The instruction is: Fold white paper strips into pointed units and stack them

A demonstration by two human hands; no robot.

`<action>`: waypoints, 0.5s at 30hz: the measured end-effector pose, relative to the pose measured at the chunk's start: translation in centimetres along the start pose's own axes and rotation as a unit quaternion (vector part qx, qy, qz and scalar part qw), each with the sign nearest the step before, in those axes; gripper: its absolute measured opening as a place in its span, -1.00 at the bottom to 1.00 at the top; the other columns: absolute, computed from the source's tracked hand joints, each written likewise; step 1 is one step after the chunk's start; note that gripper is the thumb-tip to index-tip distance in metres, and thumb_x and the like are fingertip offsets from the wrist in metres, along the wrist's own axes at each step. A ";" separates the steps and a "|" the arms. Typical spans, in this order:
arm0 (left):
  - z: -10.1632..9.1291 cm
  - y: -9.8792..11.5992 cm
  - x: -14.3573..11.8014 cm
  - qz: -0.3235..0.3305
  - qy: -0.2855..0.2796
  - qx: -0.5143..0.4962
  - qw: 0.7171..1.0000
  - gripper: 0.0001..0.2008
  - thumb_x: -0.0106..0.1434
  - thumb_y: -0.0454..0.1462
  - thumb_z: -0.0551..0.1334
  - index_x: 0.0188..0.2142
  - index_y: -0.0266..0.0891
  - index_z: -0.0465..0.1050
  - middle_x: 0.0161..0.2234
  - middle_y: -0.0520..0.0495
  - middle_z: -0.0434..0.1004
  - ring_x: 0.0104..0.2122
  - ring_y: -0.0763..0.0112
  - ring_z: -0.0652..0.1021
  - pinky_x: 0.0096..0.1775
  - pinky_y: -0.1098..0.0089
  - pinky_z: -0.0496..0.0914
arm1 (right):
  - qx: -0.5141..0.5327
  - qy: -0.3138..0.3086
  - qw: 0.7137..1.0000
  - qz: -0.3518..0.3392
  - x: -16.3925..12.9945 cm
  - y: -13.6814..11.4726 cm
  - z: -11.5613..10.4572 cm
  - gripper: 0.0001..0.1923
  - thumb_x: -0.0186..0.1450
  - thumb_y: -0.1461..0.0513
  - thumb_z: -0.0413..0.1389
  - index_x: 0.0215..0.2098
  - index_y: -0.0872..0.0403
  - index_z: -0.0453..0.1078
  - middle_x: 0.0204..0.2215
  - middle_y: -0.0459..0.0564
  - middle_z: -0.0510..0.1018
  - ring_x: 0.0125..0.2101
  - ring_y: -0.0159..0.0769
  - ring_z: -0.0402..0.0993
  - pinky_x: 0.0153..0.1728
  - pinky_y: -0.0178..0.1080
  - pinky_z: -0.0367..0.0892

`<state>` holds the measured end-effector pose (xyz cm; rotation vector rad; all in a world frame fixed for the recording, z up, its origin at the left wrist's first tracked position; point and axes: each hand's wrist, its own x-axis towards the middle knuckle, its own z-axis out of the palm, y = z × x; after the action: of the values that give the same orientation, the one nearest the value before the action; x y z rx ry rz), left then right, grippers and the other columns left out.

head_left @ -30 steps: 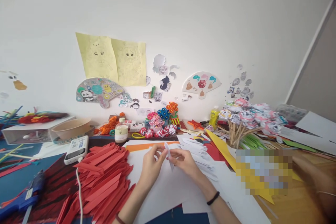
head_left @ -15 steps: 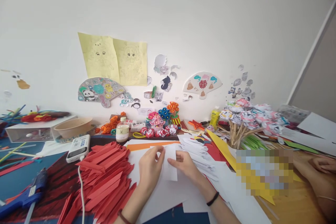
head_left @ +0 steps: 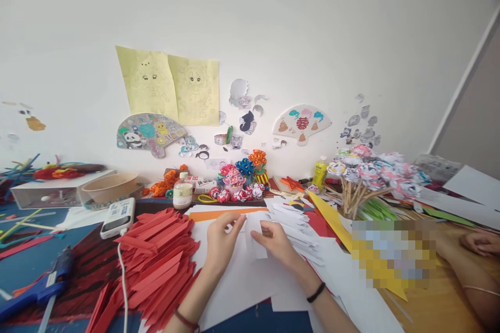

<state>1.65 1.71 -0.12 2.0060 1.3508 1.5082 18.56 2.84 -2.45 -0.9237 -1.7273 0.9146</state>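
Between my two hands is a small white piece of paper (head_left: pixel 258 242), held upright over larger white sheets (head_left: pixel 238 296). My left hand (head_left: pixel 224 239) pinches its upper left edge between thumb and fingertips. On the other side, my right hand (head_left: pixel 271 237) grips the right edge, thumb in front and fingers curled behind. A heap of folded red paper strips (head_left: pixel 160 265) lies left of my left forearm. Folded white paper pieces (head_left: pixel 295 229) are stacked just beyond my right hand.
A blue glue gun (head_left: pixel 50 286) lies at far left, near a white power bank (head_left: pixel 118 217) with a cable. A small bottle (head_left: pixel 182 192) and paper flowers (head_left: pixel 232 177) line the wall. At right stand paper flowers on sticks (head_left: pixel 363 177); another person's hand (head_left: pixel 480 243) rests beyond.
The small white paper has tilted slightly and its lower edge has risen a little. Both hands keep their hold, with small shifts of the fingers.
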 end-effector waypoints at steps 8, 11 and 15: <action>0.4 -0.6 0.4 -0.142 -0.056 -0.165 0.974 -0.68 0.14 -0.04 0.21 -0.33 -0.26 0.53 -0.31 -0.09 0.60 -0.40 0.35 0.51 -0.41 0.45 0.35 | -0.028 0.003 0.999 -0.027 0.1 0.2 -0.1 -0.66 0.23 0.09 0.08 -0.59 0.10 0.16 -0.59 -0.18 0.12 -0.54 -0.43 0.05 -0.54 -0.36 -0.02; 0.6 -0.4 0.3 -0.147 -0.071 -0.167 0.972 -0.68 0.12 -0.04 0.23 -0.35 -0.27 0.53 -0.31 -0.10 0.59 -0.43 0.38 0.49 -0.41 0.46 0.34 | -0.055 0.026 0.998 -0.027 0.2 0.4 -0.2 -0.61 0.21 0.08 0.09 -0.63 0.08 0.09 -0.62 -0.20 0.03 -0.57 -0.45 -0.02 -0.57 -0.36 -0.07; 0.6 -0.5 0.4 -0.136 -0.078 -0.166 0.974 -0.68 0.11 -0.05 0.24 -0.37 -0.28 0.54 -0.33 -0.10 0.59 -0.44 0.38 0.49 -0.40 0.45 0.34 | -0.064 0.032 0.997 -0.016 0.3 0.4 -0.2 -0.61 0.20 0.09 0.09 -0.65 0.08 0.07 -0.62 -0.21 0.01 -0.58 -0.45 -0.04 -0.59 -0.37 -0.10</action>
<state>1.89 2.45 -0.47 1.6226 1.1651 1.3220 18.77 3.29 -2.59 -0.9951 -1.7571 0.7531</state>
